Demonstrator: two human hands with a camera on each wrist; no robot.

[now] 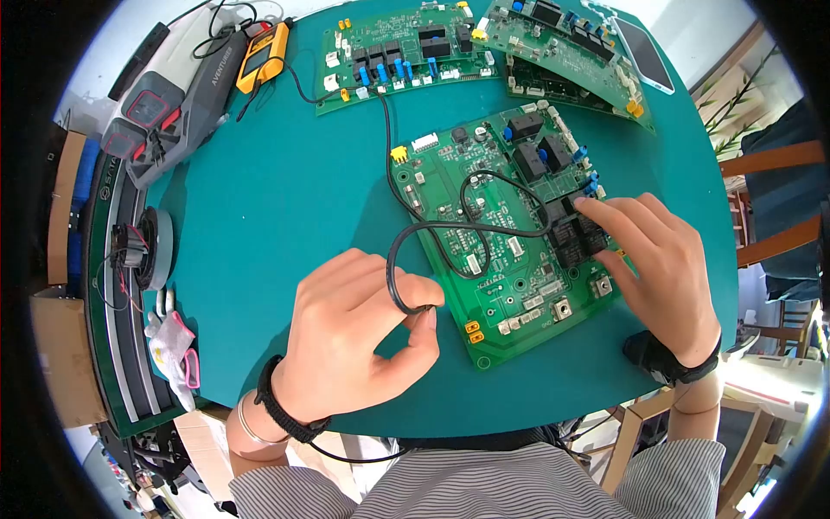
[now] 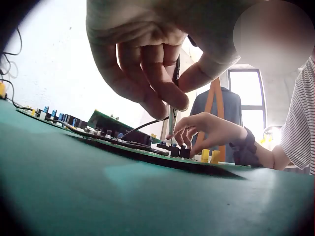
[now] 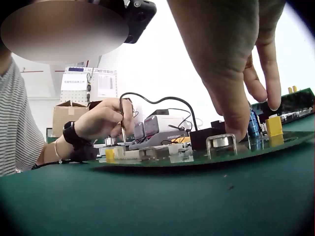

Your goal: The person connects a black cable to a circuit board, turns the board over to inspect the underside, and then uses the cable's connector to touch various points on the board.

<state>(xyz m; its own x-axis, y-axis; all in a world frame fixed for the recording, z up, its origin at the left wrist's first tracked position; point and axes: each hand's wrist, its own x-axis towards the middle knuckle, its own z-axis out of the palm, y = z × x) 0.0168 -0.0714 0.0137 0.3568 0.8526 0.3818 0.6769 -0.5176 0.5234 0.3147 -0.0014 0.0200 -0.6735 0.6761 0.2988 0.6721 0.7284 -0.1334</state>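
My left hand (image 1: 359,333) pinches the end of a black test lead (image 1: 391,275) between thumb and fingertips, above the near left edge of a green circuit board (image 1: 458,320). A slim pale tip (image 2: 172,119) points down from the pinch in the left wrist view. The lead loops loosely across the board. My right hand (image 1: 661,251) reaches over the board's right side. Its index fingertip and thumb rest at a cluster of black relays (image 1: 566,242), the other fingers extended above blue capacitors (image 3: 254,124). A metal terminal (image 3: 221,142) stands in front of the thumb in the right wrist view.
Other circuit boards (image 1: 406,43) lie along the back, some stacked (image 1: 562,52) at the right, near a phone (image 1: 644,54). A yellow multimeter (image 1: 264,56) and a grey-white device (image 1: 164,99) stand back left. Gloves (image 1: 173,346) lie on the left edge.
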